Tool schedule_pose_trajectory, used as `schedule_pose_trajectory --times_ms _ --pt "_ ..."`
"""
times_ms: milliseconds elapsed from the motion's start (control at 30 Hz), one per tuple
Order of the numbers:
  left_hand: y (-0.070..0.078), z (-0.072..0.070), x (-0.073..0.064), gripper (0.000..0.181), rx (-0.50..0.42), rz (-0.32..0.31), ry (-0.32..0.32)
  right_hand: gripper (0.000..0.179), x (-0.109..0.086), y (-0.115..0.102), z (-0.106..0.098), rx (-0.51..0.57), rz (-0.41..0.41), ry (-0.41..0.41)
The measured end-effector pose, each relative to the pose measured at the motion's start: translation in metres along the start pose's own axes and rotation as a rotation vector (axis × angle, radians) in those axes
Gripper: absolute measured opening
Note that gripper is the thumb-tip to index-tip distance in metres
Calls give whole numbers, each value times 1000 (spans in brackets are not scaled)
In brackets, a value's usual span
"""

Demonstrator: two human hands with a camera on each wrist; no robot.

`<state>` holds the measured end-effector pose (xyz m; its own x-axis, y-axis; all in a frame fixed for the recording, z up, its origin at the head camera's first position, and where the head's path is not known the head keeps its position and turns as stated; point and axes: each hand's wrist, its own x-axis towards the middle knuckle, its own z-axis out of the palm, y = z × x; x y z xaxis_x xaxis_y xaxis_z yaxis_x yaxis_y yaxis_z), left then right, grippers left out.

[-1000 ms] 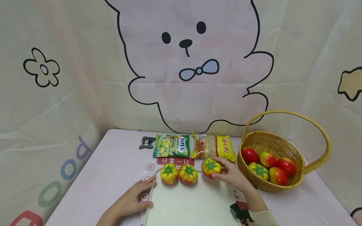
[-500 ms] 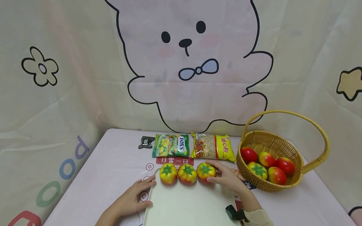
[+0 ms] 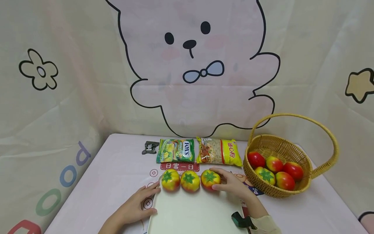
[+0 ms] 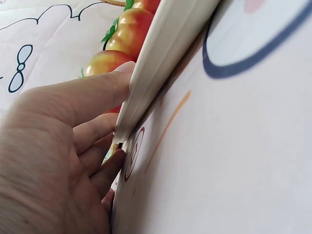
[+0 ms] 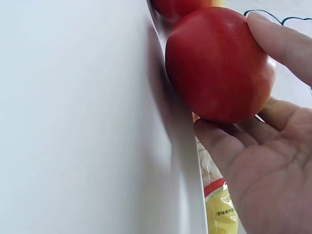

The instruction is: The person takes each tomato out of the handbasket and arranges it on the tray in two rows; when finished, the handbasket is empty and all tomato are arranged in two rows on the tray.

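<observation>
Three red-and-yellow fruits with green star-shaped leaf tops stand in a row along the far edge of a white tray [image 3: 195, 211]: the left fruit [image 3: 170, 180], the middle fruit [image 3: 190, 181] and the right fruit [image 3: 210, 180]. My right hand [image 3: 233, 185] holds the right one between thumb and fingers; its smooth red side [image 5: 219, 66] shows in the right wrist view, close against the tray wall. My left hand [image 3: 135, 204] rests at the tray's left edge, its fingers fairly straight. In the left wrist view, fingertips [image 4: 124, 80] touch the tray rim.
A wicker basket [image 3: 263, 188] with a tall handle stands at the right, several red and yellow fruits inside. Behind the tray lie a small dark wrapped packet [image 3: 150, 147], a green FOX'S bag [image 3: 176, 150] and a yellow pasta bag [image 3: 219, 151]. A printed cloth wall rises behind.
My right hand has slid the right fruit leftward along the tray's far edge, up beside the middle one. My left hand has stayed at the tray's left edge.
</observation>
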<state>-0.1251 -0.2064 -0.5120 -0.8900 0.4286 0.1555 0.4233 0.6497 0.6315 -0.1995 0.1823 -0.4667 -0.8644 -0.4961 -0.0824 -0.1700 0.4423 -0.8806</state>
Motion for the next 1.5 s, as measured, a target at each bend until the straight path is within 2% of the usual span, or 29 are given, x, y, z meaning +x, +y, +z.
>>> schedule_pose_trajectory --times_ms 433,667,900,1167,1500 --pt "1 0 0 61 -26 -15 -7 68 1 4 2 23 31 -26" --pt "0 0 0 62 -16 14 7 71 0 4 0 19 68 -30" --pt "-1 0 0 63 -53 22 6 72 -1 2 -1 0 53 -33" --pt "-2 1 -1 61 -12 60 34 76 -2 0 -3 14 29 -35" --pt "-2 0 0 63 -59 43 10 76 -8 -5 -15 3 -17 -11"
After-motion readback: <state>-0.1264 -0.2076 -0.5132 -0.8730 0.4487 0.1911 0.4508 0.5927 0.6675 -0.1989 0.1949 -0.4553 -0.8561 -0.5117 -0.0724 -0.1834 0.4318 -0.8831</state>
